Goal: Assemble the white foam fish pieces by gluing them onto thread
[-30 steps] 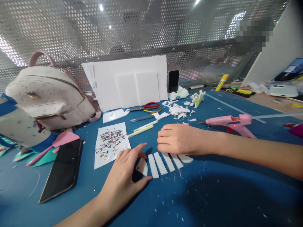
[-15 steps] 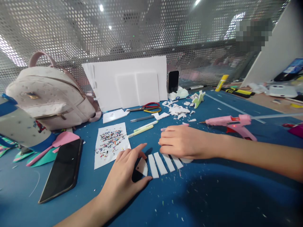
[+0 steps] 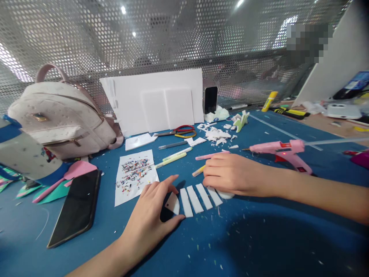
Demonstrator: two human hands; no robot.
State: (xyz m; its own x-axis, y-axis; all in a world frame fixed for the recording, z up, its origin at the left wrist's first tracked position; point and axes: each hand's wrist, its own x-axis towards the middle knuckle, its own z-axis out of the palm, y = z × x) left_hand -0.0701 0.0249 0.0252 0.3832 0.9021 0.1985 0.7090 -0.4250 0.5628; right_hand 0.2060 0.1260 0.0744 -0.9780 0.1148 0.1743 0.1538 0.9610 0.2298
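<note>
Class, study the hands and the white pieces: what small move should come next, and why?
Probably a slight lift of the right hand, because it hides part of the orange-yellow pen and of the rightmost white piece.

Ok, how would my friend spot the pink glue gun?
On the blue table, find the right hand. Just beyond its forearm lies the glue gun, pink with a red trigger and small red light, unlike the slim pink pen to its left.

Perforated metal screen (image 3: pixel 161 34), blue tabletop (image 3: pixel 115 257), bright overhead lights (image 3: pixel 123 10)
</note>
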